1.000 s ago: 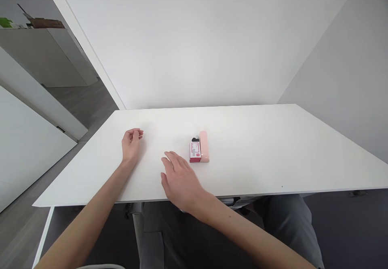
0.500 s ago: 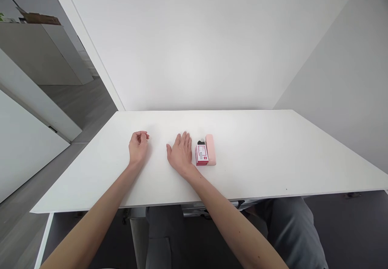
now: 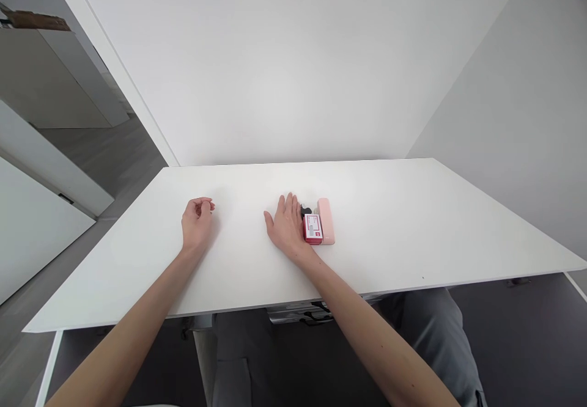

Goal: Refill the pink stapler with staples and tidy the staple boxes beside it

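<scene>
My right hand lies flat on the white table, fingers stretched out and thumb apart. Its outer edge is against a small red-and-white box. Right behind that box sits a small black object, too small to name. A long pink case stands close along the box's right side. Farther left, my left hand rests on the table on its side, fingers curled and the thumb against them. Whatever those fingers hold, if anything, is hidden.
A white wall rises behind the table's back edge. At the left, a white door and the grey floor show past the wall's end. My legs are under the table, near a metallic item with black handles.
My right hand has slid to the right, and the box, black object and pink case have shifted right with it. My left hand keeps its curled pose. The camera view has turned slightly.
</scene>
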`<state>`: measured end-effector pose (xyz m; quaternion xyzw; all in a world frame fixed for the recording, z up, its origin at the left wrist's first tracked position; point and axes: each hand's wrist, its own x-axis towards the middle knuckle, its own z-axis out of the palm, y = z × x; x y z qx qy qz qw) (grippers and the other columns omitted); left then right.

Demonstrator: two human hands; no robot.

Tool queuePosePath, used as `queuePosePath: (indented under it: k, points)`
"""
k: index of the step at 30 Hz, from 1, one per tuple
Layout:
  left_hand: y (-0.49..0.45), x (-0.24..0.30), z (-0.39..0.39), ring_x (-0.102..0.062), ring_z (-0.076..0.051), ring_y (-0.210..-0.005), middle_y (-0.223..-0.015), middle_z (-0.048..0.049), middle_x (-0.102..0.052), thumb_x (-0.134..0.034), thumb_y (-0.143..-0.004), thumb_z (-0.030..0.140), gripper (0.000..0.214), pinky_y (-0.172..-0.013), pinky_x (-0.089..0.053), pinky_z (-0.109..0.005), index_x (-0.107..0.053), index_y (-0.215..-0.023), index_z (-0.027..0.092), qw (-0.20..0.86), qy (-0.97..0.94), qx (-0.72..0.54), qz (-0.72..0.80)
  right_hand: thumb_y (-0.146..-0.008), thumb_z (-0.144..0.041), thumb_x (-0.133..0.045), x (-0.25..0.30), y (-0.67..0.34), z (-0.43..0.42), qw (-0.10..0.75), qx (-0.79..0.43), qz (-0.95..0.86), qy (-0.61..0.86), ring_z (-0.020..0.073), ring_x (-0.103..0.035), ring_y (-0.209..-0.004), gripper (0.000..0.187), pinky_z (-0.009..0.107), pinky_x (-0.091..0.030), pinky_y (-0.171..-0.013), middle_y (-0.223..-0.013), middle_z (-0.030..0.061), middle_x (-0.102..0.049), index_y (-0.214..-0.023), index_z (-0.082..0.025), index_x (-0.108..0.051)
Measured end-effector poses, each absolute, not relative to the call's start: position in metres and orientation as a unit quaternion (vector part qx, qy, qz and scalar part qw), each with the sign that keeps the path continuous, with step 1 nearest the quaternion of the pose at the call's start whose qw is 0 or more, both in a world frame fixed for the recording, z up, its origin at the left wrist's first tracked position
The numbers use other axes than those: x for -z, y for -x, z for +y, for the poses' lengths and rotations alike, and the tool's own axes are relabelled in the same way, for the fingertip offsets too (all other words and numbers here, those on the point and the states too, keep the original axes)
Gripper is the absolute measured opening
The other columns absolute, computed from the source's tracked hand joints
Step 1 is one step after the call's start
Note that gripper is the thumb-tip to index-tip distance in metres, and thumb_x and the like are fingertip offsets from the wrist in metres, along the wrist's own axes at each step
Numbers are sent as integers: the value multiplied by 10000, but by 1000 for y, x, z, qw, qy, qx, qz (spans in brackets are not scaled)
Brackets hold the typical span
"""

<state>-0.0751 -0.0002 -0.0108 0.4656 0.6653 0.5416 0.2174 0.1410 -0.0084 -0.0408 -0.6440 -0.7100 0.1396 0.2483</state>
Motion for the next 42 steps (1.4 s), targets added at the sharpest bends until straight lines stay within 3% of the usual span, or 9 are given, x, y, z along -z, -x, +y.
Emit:
queuePosePath:
  k: [10, 19, 25, 32, 42]
  points:
    - [75, 8, 5, -667, -233, -998, -1014, -58, -706, -579, -873, 287, 134, -1001, -522, -418, -659, -965, 231, 200, -464, -533, 679, -1083, -415, -377, 46, -232, 13, 246, -120, -688, 672, 377, -173, -1599, 703, 492, -171, -1284, -1695, 294, -229, -1600, 52, -281]
    - [69, -4, 8, -675, -232, -977, -1005, -50, -722, -605, -842, 253, 158, -1040, -521, -455, -680, -972, 205, 186, -448, -515, 707, -1076, -416, -348, 49, -328, 26, 246, -100, -668, 695, 368, -211, -1593, 698, 493, -208, -1279, -1687, 280, -270, -1593, 51, -295]
    - [64, -11, 9, -692, -219, -984, -1032, -33, -737, -621, -795, 250, 210, -1037, -527, -423, -696, -990, 223, 169, -443, -483, 736, -1072, -454, -333, 56, -378, 18, 264, -95, -658, 699, 353, -215, -1594, 686, 517, -237, -1267, -1686, 254, -294, -1599, -17, -299]
    - [61, -14, 10, -700, -232, -1031, -1028, -7, -746, -611, -787, 267, 228, -1083, -486, -454, -713, -991, 256, 157, -441, -454, 758, -1068, -414, -362, 51, -414, 5, 266, -81, -641, 715, 368, -267, -1573, 652, 524, -296, -1241, -1656, 262, -350, -1578, -10, -327]
    - [61, -14, 9, -695, -219, -995, -994, 8, -750, -619, -776, 314, 241, -891, -526, -332, -732, -986, 280, 143, -454, -441, 760, -1062, -372, -358, 45, -432, -11, 273, -87, -682, 673, 308, -373, -1533, 587, 492, -404, -1187, -1648, 191, -407, -1589, -114, -359]
